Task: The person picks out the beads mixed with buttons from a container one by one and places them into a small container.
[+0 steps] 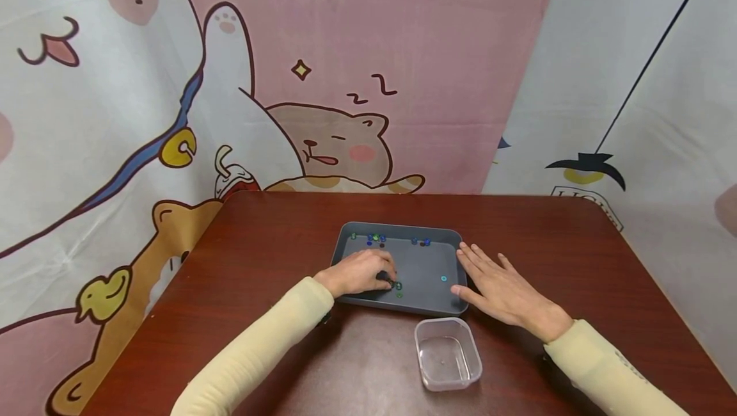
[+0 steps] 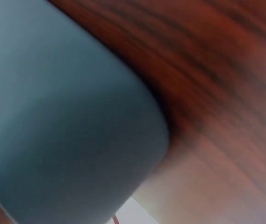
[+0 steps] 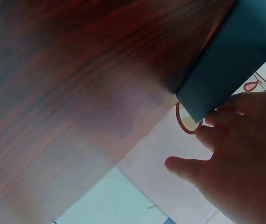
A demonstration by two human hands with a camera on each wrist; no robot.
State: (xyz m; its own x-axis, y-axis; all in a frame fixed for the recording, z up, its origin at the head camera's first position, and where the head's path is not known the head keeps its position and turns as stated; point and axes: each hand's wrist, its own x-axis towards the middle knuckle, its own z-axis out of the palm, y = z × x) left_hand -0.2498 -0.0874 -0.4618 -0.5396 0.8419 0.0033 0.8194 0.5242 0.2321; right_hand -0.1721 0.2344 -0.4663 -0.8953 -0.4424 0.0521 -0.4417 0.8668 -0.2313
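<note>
My left hand (image 1: 361, 271) reaches into a shallow grey tray (image 1: 426, 259). Its bent forefinger and thumb pinch at a small green bead (image 1: 393, 285); another green bead (image 1: 398, 287) lies right beside the fingertips. Flat and spread, my right hand (image 1: 501, 287) rests its fingertips at the tray's right rim; in the right wrist view the fingers (image 3: 221, 119) lie along the tray's outer wall (image 3: 231, 60). A blue ring-shaped bead (image 1: 443, 279) is on the tray floor near that hand. The left wrist view shows the tray's outer side (image 2: 76, 107), with no hand visible.
Along the tray's far side lie several small blue, green and dark beads (image 1: 376, 237), with more blue ones (image 1: 427, 242) to their right. A clear plastic box (image 1: 448, 355) stands before the tray on the brown table (image 1: 276, 230). A cartoon-printed cloth (image 1: 437, 83) hangs behind.
</note>
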